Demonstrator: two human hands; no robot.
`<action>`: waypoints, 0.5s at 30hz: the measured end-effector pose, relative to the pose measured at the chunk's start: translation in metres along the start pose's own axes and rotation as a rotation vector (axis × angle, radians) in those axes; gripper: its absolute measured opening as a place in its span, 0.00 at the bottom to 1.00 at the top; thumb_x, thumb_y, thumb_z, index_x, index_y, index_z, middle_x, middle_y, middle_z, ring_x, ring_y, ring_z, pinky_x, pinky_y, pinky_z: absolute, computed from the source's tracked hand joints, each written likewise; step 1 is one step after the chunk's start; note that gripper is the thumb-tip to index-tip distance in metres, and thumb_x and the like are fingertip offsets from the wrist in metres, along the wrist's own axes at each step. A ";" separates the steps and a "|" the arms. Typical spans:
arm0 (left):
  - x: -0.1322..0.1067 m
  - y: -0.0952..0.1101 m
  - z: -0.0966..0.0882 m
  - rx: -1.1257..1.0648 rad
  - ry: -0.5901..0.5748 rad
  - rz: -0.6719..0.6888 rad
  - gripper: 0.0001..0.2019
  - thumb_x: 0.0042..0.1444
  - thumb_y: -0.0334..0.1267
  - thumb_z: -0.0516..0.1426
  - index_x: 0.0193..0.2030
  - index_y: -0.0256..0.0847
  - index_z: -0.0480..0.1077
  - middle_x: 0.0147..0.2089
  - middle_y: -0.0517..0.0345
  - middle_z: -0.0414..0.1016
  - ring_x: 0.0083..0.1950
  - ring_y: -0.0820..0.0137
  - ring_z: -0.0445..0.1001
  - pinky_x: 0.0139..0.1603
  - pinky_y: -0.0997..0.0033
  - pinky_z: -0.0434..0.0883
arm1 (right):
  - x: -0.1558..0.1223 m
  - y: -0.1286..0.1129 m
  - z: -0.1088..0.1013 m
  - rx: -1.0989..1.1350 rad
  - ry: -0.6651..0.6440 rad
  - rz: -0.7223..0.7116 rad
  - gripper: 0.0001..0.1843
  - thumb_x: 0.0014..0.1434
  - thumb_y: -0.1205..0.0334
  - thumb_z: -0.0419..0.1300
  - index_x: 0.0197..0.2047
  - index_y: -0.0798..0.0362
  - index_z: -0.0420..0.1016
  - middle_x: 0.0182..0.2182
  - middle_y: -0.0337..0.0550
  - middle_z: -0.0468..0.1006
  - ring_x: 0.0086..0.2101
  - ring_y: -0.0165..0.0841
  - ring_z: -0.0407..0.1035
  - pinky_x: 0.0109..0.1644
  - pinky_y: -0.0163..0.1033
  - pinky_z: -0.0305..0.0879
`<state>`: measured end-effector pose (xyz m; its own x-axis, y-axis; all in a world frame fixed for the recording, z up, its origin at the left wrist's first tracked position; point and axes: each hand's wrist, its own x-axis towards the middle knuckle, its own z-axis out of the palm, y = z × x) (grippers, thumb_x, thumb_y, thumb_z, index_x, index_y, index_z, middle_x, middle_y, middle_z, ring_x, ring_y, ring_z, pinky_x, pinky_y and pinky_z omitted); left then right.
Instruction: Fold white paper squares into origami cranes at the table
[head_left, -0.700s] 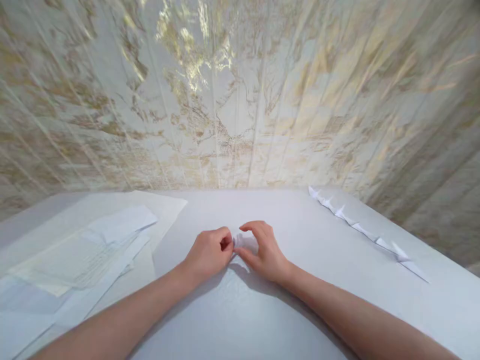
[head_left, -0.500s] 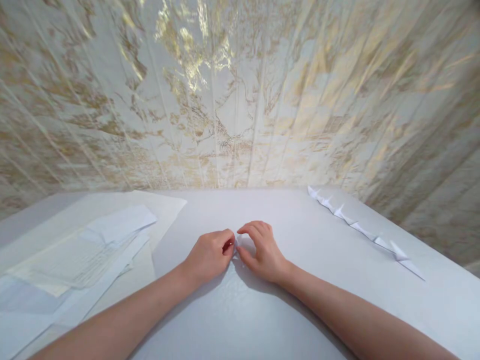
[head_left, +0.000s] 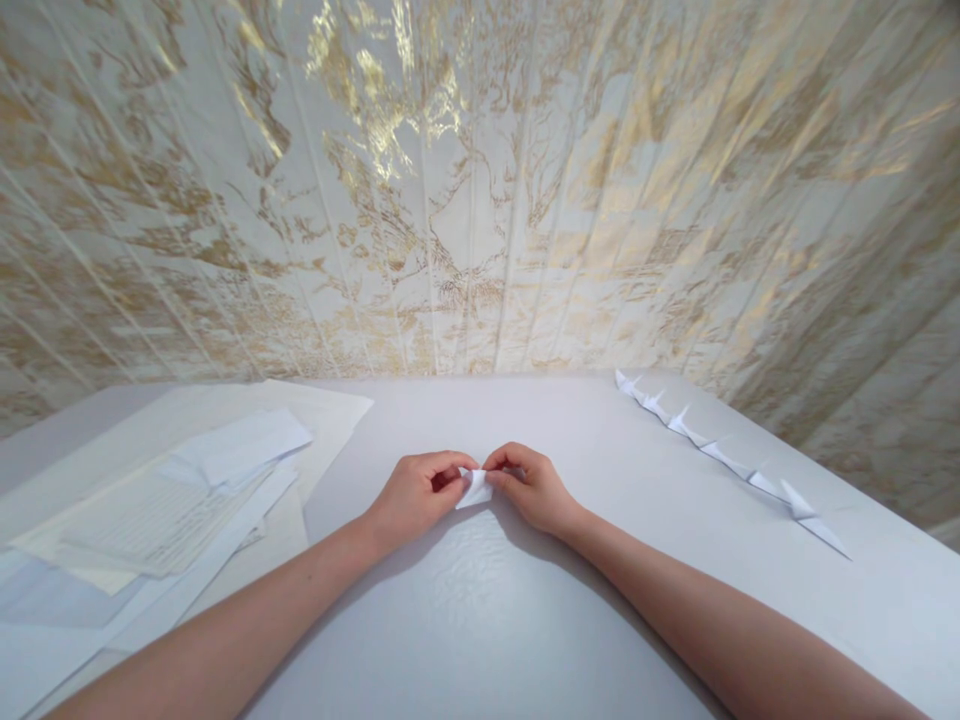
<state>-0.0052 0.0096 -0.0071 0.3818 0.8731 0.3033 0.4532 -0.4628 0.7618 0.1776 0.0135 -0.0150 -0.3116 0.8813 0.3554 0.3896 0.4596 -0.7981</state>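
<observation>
A small folded piece of white paper [head_left: 474, 488] is pinched between both my hands at the middle of the white table [head_left: 480, 620]. My left hand [head_left: 417, 493] grips its left side with curled fingers. My right hand [head_left: 529, 485] holds its right side between thumb and fingertips. The paper sits just above the table surface, and part of it is hidden by my fingers.
A row of several folded white paper pieces [head_left: 720, 458] runs along the table's right side near the wall. A loose stack of white paper sheets [head_left: 165, 500] lies at the left. A marbled gold and white wall [head_left: 480, 190] stands behind the table.
Both hands have closed onto the small paper and lifted it slightly; before, the right hand arched over it on the table. The paper now shows between the fingertips.
</observation>
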 end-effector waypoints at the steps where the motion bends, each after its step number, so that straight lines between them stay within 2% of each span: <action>1: 0.000 0.000 -0.001 0.003 -0.005 0.009 0.10 0.51 0.34 0.52 0.36 0.38 0.73 0.19 0.66 0.63 0.20 0.79 0.60 0.22 0.80 0.60 | 0.000 0.001 0.000 0.015 -0.007 0.029 0.03 0.51 0.67 0.55 0.28 0.54 0.70 0.26 0.40 0.72 0.30 0.31 0.66 0.37 0.36 0.61; 4: 0.000 0.001 -0.003 0.045 0.001 0.096 0.09 0.52 0.32 0.52 0.35 0.39 0.73 0.24 0.62 0.70 0.24 0.77 0.66 0.25 0.79 0.64 | 0.001 0.002 0.000 0.017 -0.024 0.090 0.03 0.50 0.68 0.55 0.26 0.54 0.69 0.26 0.39 0.72 0.31 0.31 0.65 0.38 0.37 0.60; 8: -0.001 0.002 -0.007 0.190 0.090 0.375 0.10 0.50 0.28 0.53 0.37 0.40 0.73 0.36 0.55 0.73 0.38 0.71 0.70 0.40 0.71 0.68 | 0.001 0.000 0.001 -0.018 -0.033 0.112 0.04 0.49 0.69 0.55 0.24 0.54 0.69 0.27 0.39 0.72 0.34 0.33 0.65 0.42 0.38 0.58; 10: -0.002 0.001 -0.007 0.283 0.137 0.476 0.10 0.49 0.26 0.53 0.37 0.40 0.72 0.37 0.54 0.72 0.40 0.69 0.69 0.42 0.68 0.67 | 0.000 -0.003 0.002 -0.039 -0.044 0.088 0.05 0.49 0.69 0.55 0.24 0.54 0.68 0.27 0.39 0.73 0.34 0.33 0.66 0.43 0.39 0.58; 15: -0.003 -0.001 -0.006 0.418 0.183 0.625 0.07 0.49 0.24 0.53 0.29 0.39 0.70 0.32 0.56 0.72 0.37 0.68 0.66 0.40 0.65 0.64 | -0.003 -0.010 0.006 -0.097 -0.062 -0.027 0.06 0.48 0.73 0.56 0.23 0.53 0.67 0.28 0.39 0.74 0.35 0.33 0.66 0.45 0.39 0.57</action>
<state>-0.0116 0.0089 -0.0055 0.5444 0.4250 0.7232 0.4776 -0.8658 0.1493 0.1699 0.0053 -0.0110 -0.3754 0.8611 0.3428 0.4614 0.4944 -0.7367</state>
